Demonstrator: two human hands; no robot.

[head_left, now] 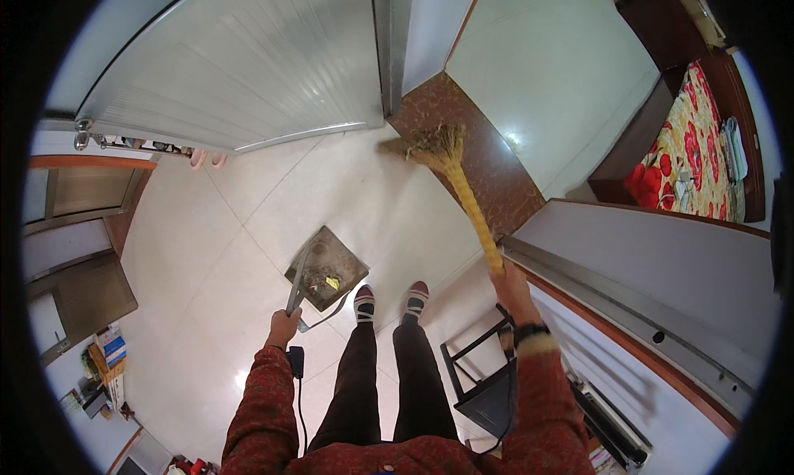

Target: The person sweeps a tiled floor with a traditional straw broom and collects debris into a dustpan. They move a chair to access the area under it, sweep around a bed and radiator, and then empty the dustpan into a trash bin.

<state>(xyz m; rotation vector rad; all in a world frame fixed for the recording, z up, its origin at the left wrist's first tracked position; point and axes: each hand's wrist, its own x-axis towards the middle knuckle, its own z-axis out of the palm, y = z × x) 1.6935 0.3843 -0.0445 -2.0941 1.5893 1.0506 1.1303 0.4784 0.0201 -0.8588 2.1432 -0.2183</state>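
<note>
Pale floor tiles (207,252) underfoot; left hand (283,326) grips dustpan (327,270) handle, right hand (513,289) clasps straw broom (451,165).

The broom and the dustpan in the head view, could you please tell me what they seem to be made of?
Broom: likely straw or dried plant fibre, matte yellow; the bound stalks fan into a frayed, dusty head. Dustpan: probably sheet metal, dull grey and stained, with a thin metal-looking handle held by the left hand. The right hand holds the broom.
</note>
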